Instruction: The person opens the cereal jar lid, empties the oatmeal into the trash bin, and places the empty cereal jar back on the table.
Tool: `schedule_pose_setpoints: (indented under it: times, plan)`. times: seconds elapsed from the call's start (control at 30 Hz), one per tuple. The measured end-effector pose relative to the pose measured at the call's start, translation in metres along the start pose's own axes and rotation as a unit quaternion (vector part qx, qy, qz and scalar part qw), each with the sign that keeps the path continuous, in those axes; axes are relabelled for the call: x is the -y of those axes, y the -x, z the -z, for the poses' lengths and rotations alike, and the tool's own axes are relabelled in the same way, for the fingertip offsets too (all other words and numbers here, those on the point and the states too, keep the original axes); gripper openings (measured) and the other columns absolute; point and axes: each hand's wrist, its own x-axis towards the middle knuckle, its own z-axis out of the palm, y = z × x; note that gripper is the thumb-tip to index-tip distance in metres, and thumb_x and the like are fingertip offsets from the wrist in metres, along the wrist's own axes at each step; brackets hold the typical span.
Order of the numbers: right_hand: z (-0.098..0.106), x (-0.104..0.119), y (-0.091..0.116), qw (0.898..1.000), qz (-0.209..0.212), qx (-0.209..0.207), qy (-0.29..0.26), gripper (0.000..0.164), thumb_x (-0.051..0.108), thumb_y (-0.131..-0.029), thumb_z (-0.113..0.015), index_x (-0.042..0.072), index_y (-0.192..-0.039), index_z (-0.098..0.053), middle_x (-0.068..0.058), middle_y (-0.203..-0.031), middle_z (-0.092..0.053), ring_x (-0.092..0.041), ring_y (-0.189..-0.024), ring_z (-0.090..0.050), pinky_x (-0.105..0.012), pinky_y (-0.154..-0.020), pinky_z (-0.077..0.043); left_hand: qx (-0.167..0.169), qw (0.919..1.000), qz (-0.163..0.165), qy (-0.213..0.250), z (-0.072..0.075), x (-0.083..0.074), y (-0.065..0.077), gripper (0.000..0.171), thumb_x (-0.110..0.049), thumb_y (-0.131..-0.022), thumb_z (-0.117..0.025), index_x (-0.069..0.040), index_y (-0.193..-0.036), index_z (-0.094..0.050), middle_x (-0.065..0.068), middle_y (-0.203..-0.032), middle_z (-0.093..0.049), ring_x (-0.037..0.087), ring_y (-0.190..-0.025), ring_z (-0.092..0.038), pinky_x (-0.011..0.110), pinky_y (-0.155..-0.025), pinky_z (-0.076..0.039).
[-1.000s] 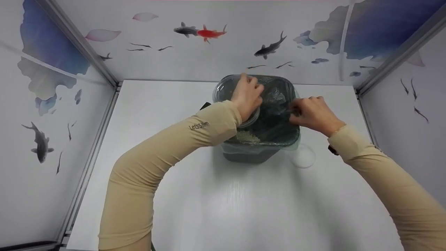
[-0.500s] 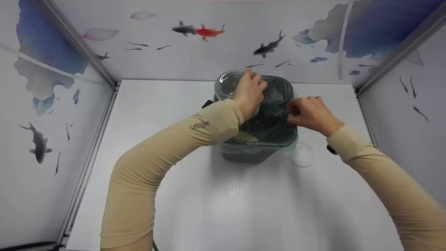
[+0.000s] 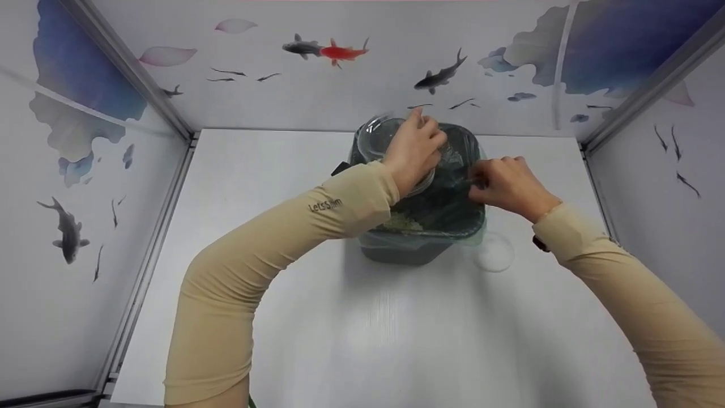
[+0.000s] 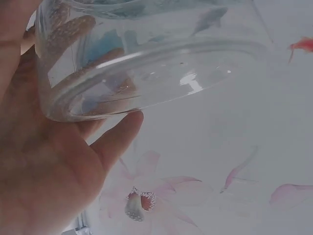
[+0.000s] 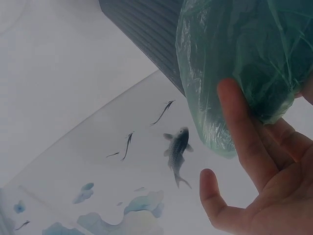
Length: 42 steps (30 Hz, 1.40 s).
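My left hand (image 3: 413, 150) grips a clear, round jar (image 3: 379, 136) and holds it tilted over the bin. In the left wrist view, fingers wrap the side of the jar (image 4: 146, 73), and small specks cling to its wall. The dark grey bin (image 3: 399, 256) is lined with a thin green bin bag (image 5: 208, 107) folded over its rim. Pale, crumbly bits (image 3: 403, 222) lie inside the liner at the near left. At the bin's right rim, my right hand (image 3: 510, 184) holds the edge of the bag between curled fingers.
A clear, round lid-like disc (image 3: 493, 253) lies on the white table (image 3: 294, 340), just right of the bin. Behind the bin stands a white wall (image 3: 362, 85) with painted fish, and similar panels rise on both sides.
My left hand has shifted slightly right and away from me over the bin, with the jar's tilt changing. The right hand keeps its place at the bag's edge.
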Motion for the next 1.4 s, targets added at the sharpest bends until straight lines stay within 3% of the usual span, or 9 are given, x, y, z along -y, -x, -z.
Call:
schedule_pose_setpoints:
  times: [0.33,0.53,0.9,1.0,1.13,1.4]
  plan:
    - [-0.001,-0.001,0.003,1.0,-0.011,0.004,-0.024,0.012,0.007,-0.078,-0.063,0.001,-0.088,-0.066,-0.004,-0.065,-0.059,-0.019,-0.056,-0.052,-0.041,-0.058,-0.04,-0.022,0.9991,0.013,0.034,-0.016,0.01,0.009,0.05,-0.025,-0.097,-0.058,-0.024,-0.144,-0.041,0.01,-0.148,-0.026,0.034,-0.136,-0.024,0.048,-0.111,-0.019]
    - [-0.001,-0.003,0.004,1.0,-0.008,0.003,-0.025,0.012,0.008,-0.079,-0.062,0.0,-0.088,-0.066,-0.005,-0.067,-0.059,-0.02,-0.058,-0.052,-0.042,-0.06,-0.04,-0.073,0.9959,0.02,0.049,-0.028,0.016,0.012,0.049,-0.019,-0.095,-0.061,-0.023,-0.14,-0.044,0.011,-0.142,-0.033,0.033,-0.13,-0.032,0.049,-0.108,-0.025]
    - [0.006,-0.006,0.002,0.999,-0.025,0.021,-0.018,0.015,0.008,-0.079,-0.064,0.0,-0.092,-0.067,-0.008,-0.074,-0.062,-0.021,-0.06,-0.052,-0.04,-0.058,-0.042,-0.076,0.9967,0.016,0.024,-0.042,0.024,0.015,0.07,-0.011,-0.091,-0.067,-0.025,-0.149,-0.031,0.013,-0.148,-0.028,0.034,-0.135,-0.029,0.049,-0.11,-0.024]
    - [0.007,-0.007,0.001,0.999,-0.027,0.026,-0.017,0.016,0.007,-0.08,-0.063,0.0,-0.093,-0.068,-0.009,-0.074,-0.062,-0.021,-0.06,-0.052,-0.041,-0.059,-0.042,-0.082,0.9966,0.011,-0.006,-0.044,0.022,0.015,0.07,-0.011,-0.092,-0.066,-0.027,-0.15,-0.029,0.012,-0.149,-0.027,0.034,-0.136,-0.028,0.049,-0.11,-0.023]
    - [0.008,-0.007,0.002,0.999,-0.029,0.028,-0.017,0.019,0.008,-0.08,-0.063,-0.001,-0.095,-0.068,-0.009,-0.074,-0.063,-0.021,-0.061,-0.053,-0.043,-0.061,-0.044,-0.115,0.9921,0.005,-0.05,-0.045,0.019,0.015,0.067,-0.014,-0.095,-0.063,-0.027,-0.151,-0.029,0.013,-0.148,-0.028,0.034,-0.136,-0.028,0.049,-0.111,-0.02]
    - [0.009,-0.006,0.002,0.999,-0.019,0.026,-0.018,0.019,0.008,-0.081,-0.064,-0.003,-0.095,-0.068,-0.012,-0.076,-0.064,-0.023,-0.063,-0.056,-0.047,-0.063,-0.046,-0.111,0.9931,0.005,-0.039,-0.046,0.022,0.015,0.068,-0.017,-0.095,-0.062,-0.027,-0.152,-0.026,0.013,-0.15,-0.027,0.034,-0.137,-0.027,0.049,-0.111,-0.019]
